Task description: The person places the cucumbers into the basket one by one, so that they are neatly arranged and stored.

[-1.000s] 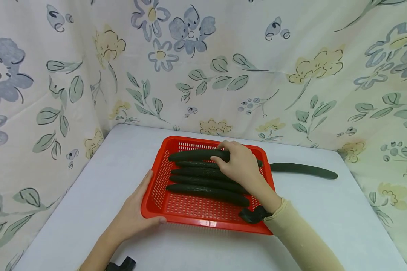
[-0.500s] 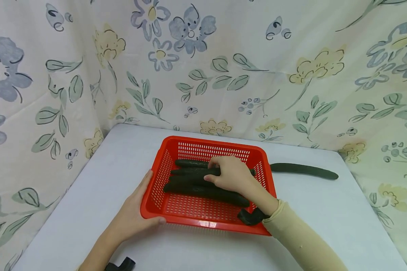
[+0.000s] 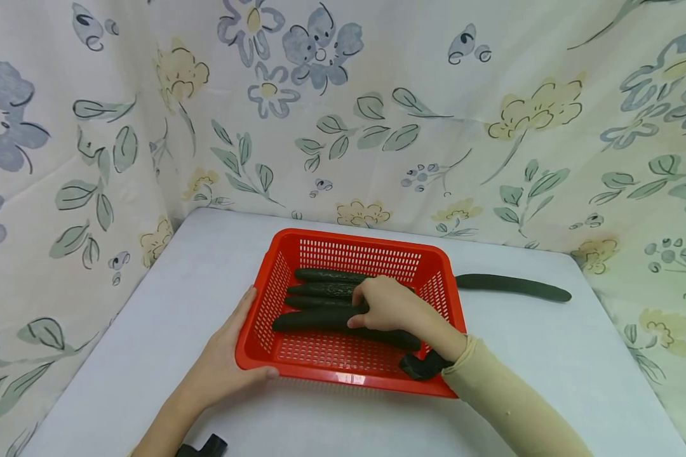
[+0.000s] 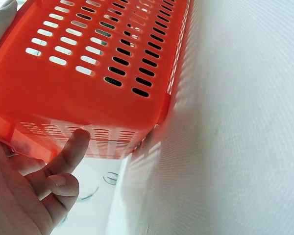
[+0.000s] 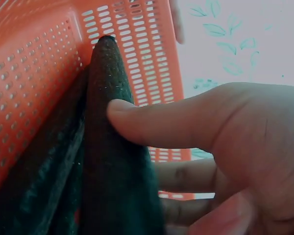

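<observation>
In the head view my right hand [image 3: 391,308] is inside a red plastic basket [image 3: 351,379], gripping a dark green cucumber [image 3: 309,319] near its middle. The right wrist view shows my thumb on one side of that cucumber [image 5: 120,166] and my fingers on the other. Other cucumbers [image 3: 320,289] lie side by side behind it, partly hidden by my hand. My left hand [image 3: 225,355] holds the basket's front left corner, thumb along the front rim. In the left wrist view its bent fingers [image 4: 71,152] lie against the basket's perforated wall [image 4: 78,93].
One more cucumber [image 3: 514,287] lies on the white table [image 3: 526,343] just right of the basket. A flowered curtain [image 3: 377,190] hangs behind the table. Black wrist mounts show at my right wrist [image 3: 420,366] and left wrist [image 3: 204,446].
My right hand has brought its cucumber from the back of the basket towards the front, lowering it beside the front one. The left hand and basket have stayed almost still.
</observation>
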The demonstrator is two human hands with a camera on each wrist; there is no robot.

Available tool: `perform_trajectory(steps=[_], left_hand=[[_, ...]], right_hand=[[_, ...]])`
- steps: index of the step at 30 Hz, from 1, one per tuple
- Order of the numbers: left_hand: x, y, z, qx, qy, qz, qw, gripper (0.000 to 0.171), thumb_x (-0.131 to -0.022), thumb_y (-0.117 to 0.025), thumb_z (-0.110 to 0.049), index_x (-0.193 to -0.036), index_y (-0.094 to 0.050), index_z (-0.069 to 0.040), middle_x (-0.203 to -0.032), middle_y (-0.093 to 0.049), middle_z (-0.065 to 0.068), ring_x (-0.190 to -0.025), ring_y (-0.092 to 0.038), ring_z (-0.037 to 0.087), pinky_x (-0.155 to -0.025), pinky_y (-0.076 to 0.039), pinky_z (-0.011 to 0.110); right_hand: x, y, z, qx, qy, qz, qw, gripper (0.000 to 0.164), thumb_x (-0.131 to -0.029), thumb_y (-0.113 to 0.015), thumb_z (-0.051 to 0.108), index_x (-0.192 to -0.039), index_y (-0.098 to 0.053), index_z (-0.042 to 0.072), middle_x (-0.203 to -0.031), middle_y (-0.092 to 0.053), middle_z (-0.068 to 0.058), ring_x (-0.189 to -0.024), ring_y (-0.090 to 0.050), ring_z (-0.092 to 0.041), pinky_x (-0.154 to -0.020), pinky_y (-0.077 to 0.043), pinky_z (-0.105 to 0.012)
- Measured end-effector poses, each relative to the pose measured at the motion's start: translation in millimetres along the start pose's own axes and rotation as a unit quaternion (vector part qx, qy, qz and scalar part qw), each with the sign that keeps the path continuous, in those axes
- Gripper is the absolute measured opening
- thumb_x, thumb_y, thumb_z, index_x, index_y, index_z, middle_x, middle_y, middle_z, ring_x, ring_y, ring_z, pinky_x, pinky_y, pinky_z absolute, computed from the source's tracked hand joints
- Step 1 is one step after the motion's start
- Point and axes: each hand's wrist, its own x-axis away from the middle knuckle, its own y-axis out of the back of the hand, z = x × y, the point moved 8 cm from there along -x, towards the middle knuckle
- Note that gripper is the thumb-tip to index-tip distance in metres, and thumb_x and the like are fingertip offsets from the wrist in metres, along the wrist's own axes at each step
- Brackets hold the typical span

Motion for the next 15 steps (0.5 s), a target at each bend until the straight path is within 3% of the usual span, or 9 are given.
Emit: perform_trajectory(steps=[5,12,15], left_hand=[[-0.1,0.3,0.2,-0.001,0.003,0.0,1.0,0.131,-0.073,-0.096,-0.043,-0.172,-0.011,-0.032,-0.174,-0.027,0.01,-0.133,-0.056,0.034,-0.083,-0.058,0.024],[0.2,-0.1,-0.2,-0.001,0.002,0.001,1.0,0.13,-0.073,-0.096,-0.042,-0.172,-0.012,-0.031,-0.175,-0.027,0.009,-0.134,-0.056,0.033,-0.084,-0.058,0.024],[0.5,-1.6,0.3,0.001,0.004,0.0,1.0,0.13,-0.073,-0.096,-0.043,-0.172,-0.012,-0.031,-0.175,-0.026,0.009,-0.134,-0.056,0.034,-0.084,-0.058,0.025]], right_hand=[[-3,-6,0,0.008,0.017,0.032,0.999,0.028,-0.083,-0.092,0.033,-0.099,-0.081,0.011,-0.08,-0.071,0.004,-0.072,-0.061,-0.013,-0.068,-0.055,-0.034],[-6,-21,3,0.023,0.052,0.099,0.993,0.026,-0.084,-0.092,0.034,-0.095,-0.082,0.013,-0.084,-0.073,0.005,-0.076,-0.065,-0.011,-0.074,-0.059,-0.035],[-6,-25,3,0.03,0.058,0.106,0.992,0.025,-0.083,-0.092,0.034,-0.093,-0.082,0.013,-0.084,-0.074,0.005,-0.075,-0.067,-0.011,-0.072,-0.059,-0.035]])
